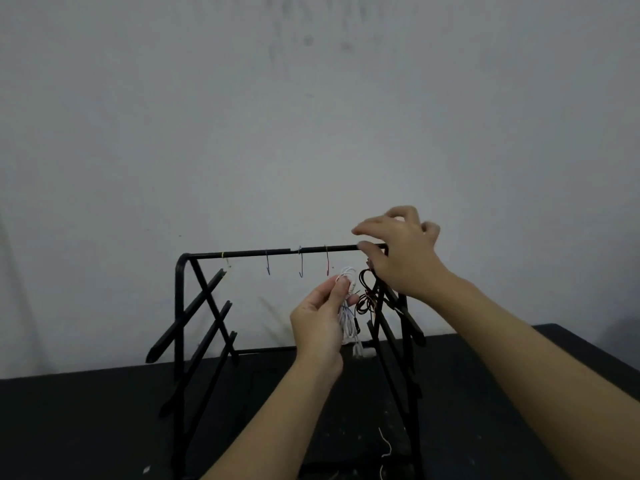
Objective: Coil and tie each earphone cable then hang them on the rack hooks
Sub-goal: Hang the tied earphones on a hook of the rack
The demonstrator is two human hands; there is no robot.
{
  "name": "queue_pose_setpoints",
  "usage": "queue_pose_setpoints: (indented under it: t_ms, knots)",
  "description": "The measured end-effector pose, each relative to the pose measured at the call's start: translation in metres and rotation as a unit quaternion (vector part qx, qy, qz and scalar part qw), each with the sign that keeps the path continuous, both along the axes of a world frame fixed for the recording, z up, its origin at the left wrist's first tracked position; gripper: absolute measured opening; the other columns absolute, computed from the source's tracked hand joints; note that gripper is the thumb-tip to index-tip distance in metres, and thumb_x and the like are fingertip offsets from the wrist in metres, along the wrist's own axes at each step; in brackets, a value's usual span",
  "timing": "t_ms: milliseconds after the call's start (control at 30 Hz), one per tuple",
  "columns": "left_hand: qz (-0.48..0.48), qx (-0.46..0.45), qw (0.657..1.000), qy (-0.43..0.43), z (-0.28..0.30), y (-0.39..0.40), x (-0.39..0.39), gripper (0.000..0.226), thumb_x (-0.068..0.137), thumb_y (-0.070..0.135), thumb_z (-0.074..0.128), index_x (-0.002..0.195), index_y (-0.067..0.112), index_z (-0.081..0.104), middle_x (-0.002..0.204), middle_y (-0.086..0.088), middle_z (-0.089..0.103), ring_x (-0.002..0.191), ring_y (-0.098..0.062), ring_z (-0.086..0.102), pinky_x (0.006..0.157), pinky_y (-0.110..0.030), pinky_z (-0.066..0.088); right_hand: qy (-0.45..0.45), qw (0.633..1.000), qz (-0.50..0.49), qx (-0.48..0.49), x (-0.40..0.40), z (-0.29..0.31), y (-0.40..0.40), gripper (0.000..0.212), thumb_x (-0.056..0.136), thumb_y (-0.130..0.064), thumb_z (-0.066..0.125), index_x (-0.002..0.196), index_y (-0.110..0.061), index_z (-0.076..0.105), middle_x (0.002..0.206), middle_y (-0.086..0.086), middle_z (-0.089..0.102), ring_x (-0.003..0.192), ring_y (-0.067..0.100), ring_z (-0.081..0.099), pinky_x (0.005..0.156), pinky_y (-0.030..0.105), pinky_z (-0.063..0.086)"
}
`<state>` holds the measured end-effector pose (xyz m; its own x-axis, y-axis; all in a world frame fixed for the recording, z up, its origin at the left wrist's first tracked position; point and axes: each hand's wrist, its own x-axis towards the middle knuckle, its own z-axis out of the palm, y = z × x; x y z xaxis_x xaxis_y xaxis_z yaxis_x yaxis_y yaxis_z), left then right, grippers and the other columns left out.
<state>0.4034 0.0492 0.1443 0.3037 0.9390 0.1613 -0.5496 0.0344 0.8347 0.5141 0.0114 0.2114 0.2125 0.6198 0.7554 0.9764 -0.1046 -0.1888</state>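
A black metal rack (pixel 180 306) stands on the dark table, and several thin wire hooks hang from its top bar (pixel 249 253). My left hand (pixel 320 320) pinches a coiled white earphone cable (pixel 349 317) just below the red hook (pixel 327 265). A dark red-brown coiled earphone (pixel 366 292) hangs near the bar's right end. My right hand (pixel 398 251) rests at that end of the bar, fingers curled around it, just above the dark coil.
A loose pale tie or wire (pixel 386 445) lies on the black table (pixel 86 417) under the rack. A grey wall stands close behind. Angled black pegs (pixel 187 317) stick out from both rack sides.
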Motion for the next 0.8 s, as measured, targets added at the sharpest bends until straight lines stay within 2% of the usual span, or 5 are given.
queue_pose_setpoints:
  t_ms: [167,333,533,667,800]
  knots:
    - [-0.005,0.006,1.000,-0.004,-0.020,0.011,0.004,0.010,0.085,0.016,0.063,0.093,0.015,0.069,0.079,0.005,0.072,0.065,-0.004,0.064,0.060,-0.012,0.051,-0.076,0.990,0.040,-0.109,-0.008,0.011,0.026,0.034,0.093,-0.043,0.048,0.127,-0.040,0.052,0.119,-0.017,0.062,0.134,0.013,0.016,0.099,0.044,0.004]
    - [0.006,-0.004,1.000,-0.013,-0.026,0.019,0.003,0.011,0.084,0.018,0.063,0.094,0.017,0.068,0.078,0.006,0.070,0.063,-0.002,0.063,0.059,-0.010,0.050,-0.076,0.985,0.065,-0.143,-0.014,0.016,0.040,0.024,0.092,-0.037,0.053,0.113,-0.038,0.064,0.108,-0.007,0.058,0.132,0.013,0.024,0.103,0.050,0.009]
    - [0.007,-0.006,1.000,-0.030,-0.017,0.021,0.006,0.009,0.086,0.016,0.062,0.093,0.016,0.067,0.067,0.009,0.070,0.062,-0.003,0.062,0.053,-0.012,0.049,-0.039,0.988,0.066,-0.137,-0.010,0.017,0.037,0.020,0.090,-0.030,0.058,0.105,-0.036,0.068,0.094,-0.011,0.055,0.124,0.013,0.033,0.095,0.045,0.017]
    - [0.011,-0.007,0.999,-0.046,-0.011,0.022,0.008,0.009,0.087,0.013,0.062,0.093,0.014,0.067,0.073,0.007,0.071,0.058,-0.001,0.063,0.058,-0.011,0.050,-0.024,0.989,0.069,-0.126,-0.011,0.018,0.036,0.021,0.088,-0.026,0.060,0.104,-0.037,0.069,0.088,-0.013,0.056,0.111,0.012,0.040,0.080,0.036,0.017]
    - [0.029,-0.017,0.999,-0.042,-0.010,0.025,0.010,0.007,0.086,0.013,0.063,0.092,0.016,0.067,0.077,0.005,0.070,0.060,-0.002,0.063,0.057,-0.011,0.051,-0.004,0.990,0.074,-0.121,-0.012,0.017,0.035,0.020,0.088,-0.024,0.061,0.101,-0.036,0.070,0.092,-0.010,0.066,0.096,0.011,0.039,0.078,0.035,0.018]
